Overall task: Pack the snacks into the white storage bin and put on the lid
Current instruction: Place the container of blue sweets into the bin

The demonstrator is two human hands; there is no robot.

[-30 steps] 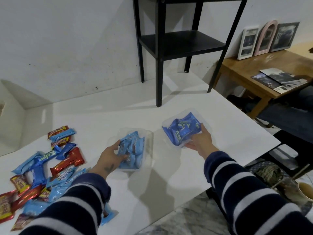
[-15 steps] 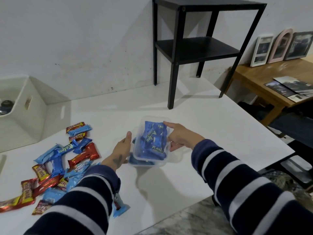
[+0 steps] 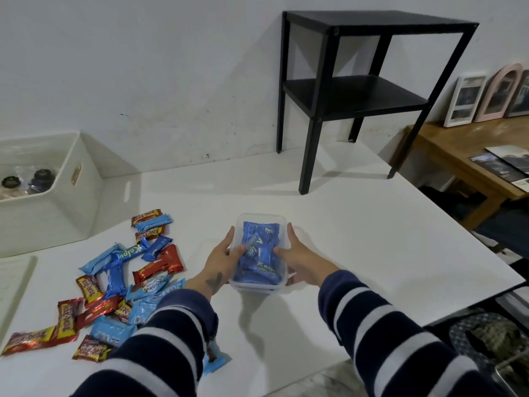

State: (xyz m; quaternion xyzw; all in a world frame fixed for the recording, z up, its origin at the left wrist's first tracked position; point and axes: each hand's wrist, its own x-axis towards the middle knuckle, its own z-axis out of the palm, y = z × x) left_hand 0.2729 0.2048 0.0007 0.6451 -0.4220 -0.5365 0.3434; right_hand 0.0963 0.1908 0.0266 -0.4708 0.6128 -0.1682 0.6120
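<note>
Clear tub (image 3: 259, 286) of blue snacks (image 3: 259, 255), one, in both hands' (image 3: 221, 260) (image 3: 300, 257) grip.

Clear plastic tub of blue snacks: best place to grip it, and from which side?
Grip the clear tub by its two long side walls, coming in from left and right at once. It is a rounded rectangle, open on top, full of blue snack packs, so the walls are the free surfaces. The left hand and right hand already hold it so, thumbs over the rim.
</note>
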